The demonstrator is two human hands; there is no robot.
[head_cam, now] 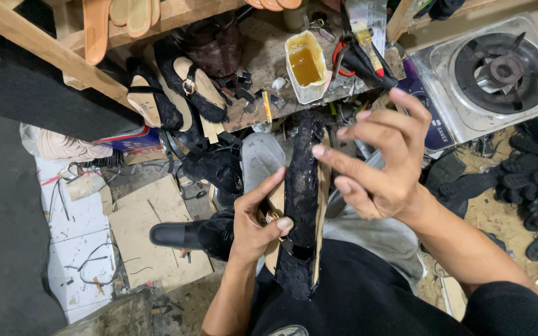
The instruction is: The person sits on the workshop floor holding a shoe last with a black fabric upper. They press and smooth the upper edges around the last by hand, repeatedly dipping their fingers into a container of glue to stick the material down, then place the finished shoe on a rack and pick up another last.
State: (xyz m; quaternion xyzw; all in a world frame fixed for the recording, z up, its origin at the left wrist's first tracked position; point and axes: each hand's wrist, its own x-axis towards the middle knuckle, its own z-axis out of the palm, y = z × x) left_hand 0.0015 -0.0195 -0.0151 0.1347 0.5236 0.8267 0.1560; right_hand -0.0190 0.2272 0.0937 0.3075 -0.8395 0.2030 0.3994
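My left hand [258, 219] grips a sandal [300, 205] by its middle, holding it lengthwise over my lap. The sandal has a tan insole edge and a glossy black lace upper. A small gold buckle shows under my left fingers. My right hand [378, 158] hovers just right of the sandal with fingers spread; its index fingertip touches the black upper near the top. That hand holds nothing.
A low wooden bench [263, 59] carries a tub of amber glue [306, 65], red-handled pliers [350, 53] and black lace sandals [185, 87]. A single gas burner [496, 68] sits at the right. Black soles [533, 180] pile at right; cardboard scraps [151, 230] lie on the floor at left.
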